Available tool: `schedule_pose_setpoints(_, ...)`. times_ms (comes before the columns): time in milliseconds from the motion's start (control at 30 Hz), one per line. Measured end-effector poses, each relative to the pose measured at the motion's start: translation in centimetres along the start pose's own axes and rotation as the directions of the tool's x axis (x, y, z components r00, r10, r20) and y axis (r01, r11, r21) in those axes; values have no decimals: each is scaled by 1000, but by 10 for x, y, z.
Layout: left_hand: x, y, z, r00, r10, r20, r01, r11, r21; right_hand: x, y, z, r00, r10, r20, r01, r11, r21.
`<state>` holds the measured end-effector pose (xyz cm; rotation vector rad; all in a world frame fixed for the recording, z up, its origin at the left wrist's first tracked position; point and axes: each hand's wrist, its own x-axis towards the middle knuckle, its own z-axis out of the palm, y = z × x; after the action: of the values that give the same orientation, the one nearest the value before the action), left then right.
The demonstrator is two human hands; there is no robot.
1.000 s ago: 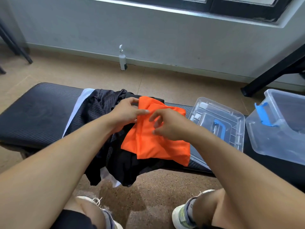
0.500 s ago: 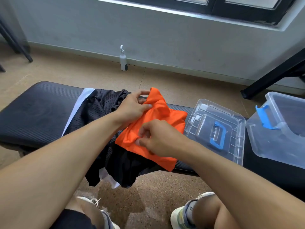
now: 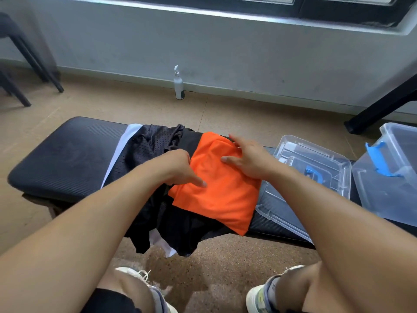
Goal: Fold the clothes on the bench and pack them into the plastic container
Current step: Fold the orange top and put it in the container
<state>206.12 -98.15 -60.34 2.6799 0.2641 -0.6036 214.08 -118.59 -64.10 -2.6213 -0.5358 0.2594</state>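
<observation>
Head view has us looking down at a smooth orange garment (image 3: 216, 188), folded to a rough rectangle on a heap of black mesh clothes (image 3: 153, 150) draped over the padded, ribbed black counter (image 3: 61, 159). Our left hand (image 3: 178, 169) presses its near-left edge with loosely curled fingers; our right hand (image 3: 250, 159) lies flat on its far-right part, fingers spread. Just right sits a clear lid (image 3: 316, 161), then the clear plastic container (image 3: 392, 177) with blue latch. A white bottle (image 3: 179, 84) stands by the wall.

I can read no text, label, brand or number anywhere; the white bottle (image 3: 179, 85) by the wall is too small to make out.
</observation>
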Motion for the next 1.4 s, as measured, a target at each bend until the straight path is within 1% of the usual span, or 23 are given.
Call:
schedule_pose_setpoints(67,-3,1,2,1000,15,-7,-15,998,65,5,0,-1,998,-29,-52,33,996,79)
schedule_pose_setpoints(133,-4,1,3,998,49,-33,-46,996,81,9,-1,-6,996,-24,-89,36,990,137)
schedule_pose_setpoints(267,-1,-2,7,991,73,-109,-77,996,-33,5,3,-17,997,7,-77,15,959,283)
schedule_pose_setpoints(333,2,-3,9,987,80,-137,-95,989,-111,0,10,-25,997,42,-57,-22,948,317)
schedule_pose_setpoints(400,2,-2,10,982,89,-164,-115,981,-155,-5,16,-33,996,74,-51,-57,962,268)
schedule_pose_setpoints(433,1,-2,10,982,89,-164,-115,981,-156,-6,20,-35,993,91,-72,-74,974,215)
schedule_pose_setpoints(500,0,-1,11,989,76,-129,-89,991,-102,-5,26,-33,983,128,-134,-112,986,123)
schedule_pose_setpoints(567,0,0,12,996,43,-78,-44,999,-1,-2,30,-27,976,154,-151,-144,987,75)
schedule_pose_setpoints(633,0,-1,11,998,21,-51,-17,998,64,3,32,-18,980,163,-118,-161,987,21)
schedule_pose_setpoints(733,1,-2,11,1000,7,5,-7,996,88,9,28,-12,986,167,-21,-168,979,-119)
schedule_pose_setpoints(867,2,0,13,999,13,46,-17,995,94,11,21,-15,989,129,69,-109,963,-246)
schedule_pose_setpoints(933,2,3,12,999,21,48,-25,996,83,9,19,-16,986,125,108,-93,960,-265)
schedule_pose_setpoints(1000,1,4,9,999,31,31,-32,999,38,7,18,-17,985,142,98,-116,966,-231)
schedule_pose_setpoints(1033,0,4,7,999,34,21,-34,999,-5,6,18,-17,986,151,77,-133,971,-196)
schedule_pose_setpoints(1100,-4,5,2,999,48,1,-47,989,-141,5,17,-19,986,158,53,-152,982,-111)
schedule_pose_setpoints(1167,-8,6,-2,996,65,-67,-82,948,-309,4,15,-23,983,180,42,-180,984,1)
schedule_pose_setpoints(1233,-11,6,-7,975,59,-213,-146,895,-422,0,10,-30,978,204,32,-207,966,153)
schedule_pose_setpoints(1300,-12,4,-11,929,45,-367,-230,847,-479,-6,5,-40,979,201,17,-198,942,271)
schedule_pose_setpoints(1400,-10,-4,-16,844,51,-534,-411,701,-582,-23,-1,-55,975,220,40,-220,913,344)
